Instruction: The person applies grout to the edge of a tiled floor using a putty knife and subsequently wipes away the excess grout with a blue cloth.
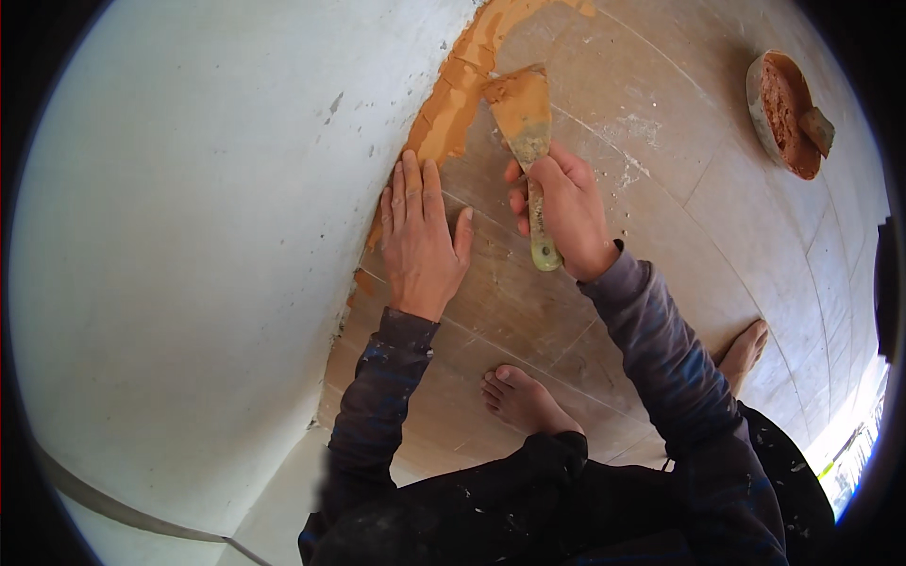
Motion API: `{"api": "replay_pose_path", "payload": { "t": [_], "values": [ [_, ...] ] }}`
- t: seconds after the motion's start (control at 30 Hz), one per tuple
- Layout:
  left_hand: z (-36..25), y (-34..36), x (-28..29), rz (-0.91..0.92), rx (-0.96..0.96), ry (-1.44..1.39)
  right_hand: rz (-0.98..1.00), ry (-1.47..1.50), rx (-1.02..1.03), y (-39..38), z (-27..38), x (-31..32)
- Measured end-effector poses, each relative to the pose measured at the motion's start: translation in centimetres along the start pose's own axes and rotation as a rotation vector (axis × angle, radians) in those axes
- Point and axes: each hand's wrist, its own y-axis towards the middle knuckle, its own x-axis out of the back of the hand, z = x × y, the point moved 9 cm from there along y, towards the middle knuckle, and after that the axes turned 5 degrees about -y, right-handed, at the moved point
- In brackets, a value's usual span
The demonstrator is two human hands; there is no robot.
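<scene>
A putty knife point(534, 141) with a worn, pale handle is gripped in my right hand point(570, 209). Orange paste coats its wide blade, whose edge is close to the strip of orange paste point(460, 94) along the foot of the wall. My left hand point(421, 236) lies flat with fingers stretched out, beside the wall. Its fingertips reach the lower end of that thick strip. Smaller orange smears show near the wall below the hand.
A round bowl point(772, 118) of reddish paste stands at the far right, with a flat scraper point(817, 130) resting in it. The white wall point(208, 236) rises on the left. Wooden-looking floor tiles point(679, 198) carry white smudges and crumbs. My bare feet are below my arms.
</scene>
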Motion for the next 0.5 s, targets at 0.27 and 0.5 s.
{"api": "replay_pose_path", "payload": {
  "t": [0.27,0.5],
  "values": [
    [-2.3,4.3,0.4,-0.001,-0.016,0.081,-0.087,0.075,0.030,-1.0,-1.3,1.8],
    [-2.2,6.0,0.2,-0.007,-0.013,0.083,-0.088,0.011,0.030,-1.4,-1.2,3.2]
  ]
}}
